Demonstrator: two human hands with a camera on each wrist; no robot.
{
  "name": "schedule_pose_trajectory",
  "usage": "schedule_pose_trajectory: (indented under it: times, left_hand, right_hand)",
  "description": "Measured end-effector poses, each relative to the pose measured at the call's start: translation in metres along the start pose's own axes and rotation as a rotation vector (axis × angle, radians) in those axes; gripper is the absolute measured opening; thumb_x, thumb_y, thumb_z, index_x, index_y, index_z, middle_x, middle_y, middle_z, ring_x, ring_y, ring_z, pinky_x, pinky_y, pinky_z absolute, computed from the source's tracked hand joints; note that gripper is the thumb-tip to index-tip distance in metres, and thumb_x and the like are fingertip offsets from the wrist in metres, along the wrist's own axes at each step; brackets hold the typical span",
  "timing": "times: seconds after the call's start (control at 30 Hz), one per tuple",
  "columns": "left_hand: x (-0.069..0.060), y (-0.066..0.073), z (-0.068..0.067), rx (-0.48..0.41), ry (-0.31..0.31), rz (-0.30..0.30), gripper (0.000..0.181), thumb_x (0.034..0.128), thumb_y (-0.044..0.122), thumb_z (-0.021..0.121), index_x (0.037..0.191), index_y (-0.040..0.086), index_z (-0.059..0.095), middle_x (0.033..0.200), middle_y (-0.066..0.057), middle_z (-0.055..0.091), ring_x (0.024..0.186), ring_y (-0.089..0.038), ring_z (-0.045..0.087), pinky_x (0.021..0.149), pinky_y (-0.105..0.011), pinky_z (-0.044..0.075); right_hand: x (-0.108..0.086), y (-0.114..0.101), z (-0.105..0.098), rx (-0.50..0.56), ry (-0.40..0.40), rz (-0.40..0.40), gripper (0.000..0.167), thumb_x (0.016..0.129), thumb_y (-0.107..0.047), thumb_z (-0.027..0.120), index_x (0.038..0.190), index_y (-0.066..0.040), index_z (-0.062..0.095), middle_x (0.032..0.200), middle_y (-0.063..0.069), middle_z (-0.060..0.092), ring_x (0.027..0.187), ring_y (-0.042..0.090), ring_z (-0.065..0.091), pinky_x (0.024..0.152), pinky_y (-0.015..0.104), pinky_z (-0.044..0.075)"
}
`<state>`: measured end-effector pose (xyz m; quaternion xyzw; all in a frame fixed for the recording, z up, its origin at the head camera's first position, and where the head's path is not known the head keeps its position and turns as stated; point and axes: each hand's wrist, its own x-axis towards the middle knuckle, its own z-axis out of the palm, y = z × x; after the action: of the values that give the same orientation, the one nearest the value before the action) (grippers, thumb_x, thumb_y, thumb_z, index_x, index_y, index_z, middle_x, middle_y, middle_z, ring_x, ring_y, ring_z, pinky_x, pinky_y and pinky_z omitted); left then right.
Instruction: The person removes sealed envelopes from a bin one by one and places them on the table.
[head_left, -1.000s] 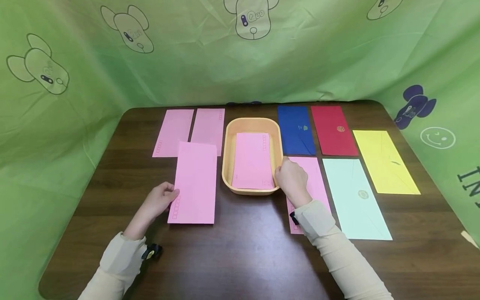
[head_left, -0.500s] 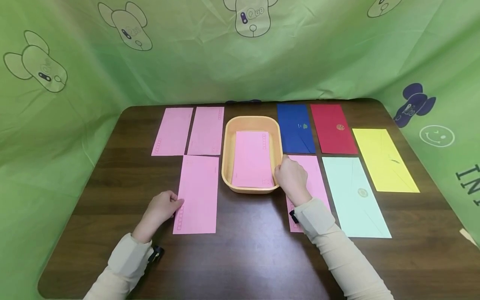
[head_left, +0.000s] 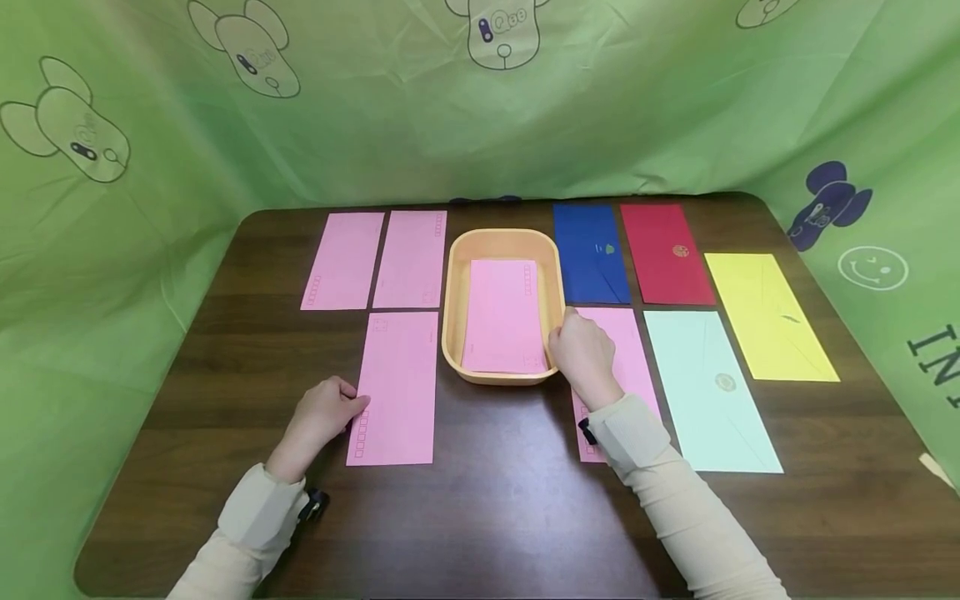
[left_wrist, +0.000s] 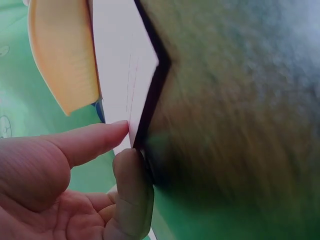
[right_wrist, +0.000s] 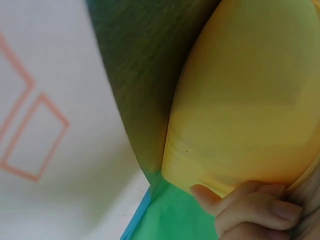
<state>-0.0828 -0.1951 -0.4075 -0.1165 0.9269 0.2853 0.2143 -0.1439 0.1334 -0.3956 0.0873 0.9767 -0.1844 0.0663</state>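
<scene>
With thumb and finger my left hand (head_left: 322, 415) pinches the left edge of a pink envelope (head_left: 401, 375) lying on the table. In the left wrist view the thumb (left_wrist: 95, 142) is on the envelope's upper face, a finger at its edge. Pink envelopes (head_left: 502, 317) lie in a pale orange plastic basin (head_left: 504, 379) at the middle; how many is unclear. My right hand (head_left: 583, 354) grips the basin's right front rim, its fingers curled against the wall in the right wrist view. Under the right wrist, another pink envelope (head_left: 633, 358) is partly hidden.
Two pink envelopes (head_left: 343, 260) lie behind the left one. Right of the basin are blue (head_left: 588, 250), red (head_left: 666, 254), yellow (head_left: 768, 317) and mint (head_left: 708, 392) envelopes. A green printed cloth (head_left: 360, 142) surrounds the brown wooden table (head_left: 487, 517).
My left hand has lowered the pink envelope flat onto the table, moving it slightly toward me and right, in front of the two at the back. The right hand has stayed on the basin.
</scene>
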Motion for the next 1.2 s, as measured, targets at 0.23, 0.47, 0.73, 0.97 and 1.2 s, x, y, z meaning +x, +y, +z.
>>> schedule_pose_trajectory:
  times: [0.23,0.47,0.73,0.97,1.2]
  left_hand:
    - [0.002,0.001,-0.001,0.07,0.015,0.0,0.036,0.0906,0.025,0.058,0.107,-0.008,0.06,0.102,-0.023,0.065,0.084,-0.029,0.057,0.072,-0.039,0.046]
    - [-0.002,-0.002,-0.001,0.099,0.016,-0.014,0.036,0.0904,0.026,0.059,0.107,-0.006,0.06,0.102,-0.022,0.064,0.083,-0.028,0.057,0.067,-0.036,0.045]
    - [-0.002,0.004,-0.008,0.049,0.026,-0.008,0.036,0.0925,0.027,0.054,0.108,-0.005,0.057,0.097,-0.02,0.062,0.082,-0.028,0.055,0.067,-0.034,0.044]
    - [0.002,0.031,-0.003,0.031,0.092,0.082,0.034,0.095,0.028,0.047,0.107,-0.002,0.057,0.09,-0.014,0.062,0.075,-0.022,0.055,0.06,-0.027,0.04]
    - [0.012,0.072,0.007,-0.005,0.257,0.221,0.031,0.0963,0.024,0.045,0.117,0.003,0.054,0.101,-0.014,0.066,0.083,-0.026,0.062,0.067,-0.039,0.047]
  right_hand:
    - [0.0,0.0,-0.001,0.007,0.002,0.001,0.036,0.094,-0.017,0.043,0.12,0.005,0.055,0.096,0.024,0.066,0.083,0.036,0.064,0.065,0.046,0.049]
    - [0.0,-0.002,0.0,0.014,-0.004,-0.003,0.039,0.094,-0.018,0.043,0.124,0.004,0.054,0.101,0.025,0.067,0.087,0.038,0.065,0.068,0.047,0.05]
    - [0.0,-0.002,0.0,0.014,0.007,-0.004,0.034,0.093,-0.017,0.043,0.117,0.004,0.056,0.099,0.024,0.067,0.087,0.039,0.065,0.068,0.048,0.05]
    - [0.0,-0.001,-0.001,0.01,-0.003,0.005,0.036,0.093,-0.017,0.043,0.12,0.004,0.055,0.1,0.024,0.067,0.087,0.038,0.065,0.066,0.047,0.049]
    - [0.0,-0.001,-0.001,0.006,-0.011,0.013,0.039,0.094,-0.019,0.043,0.124,0.004,0.053,0.101,0.025,0.067,0.087,0.038,0.065,0.067,0.046,0.05]
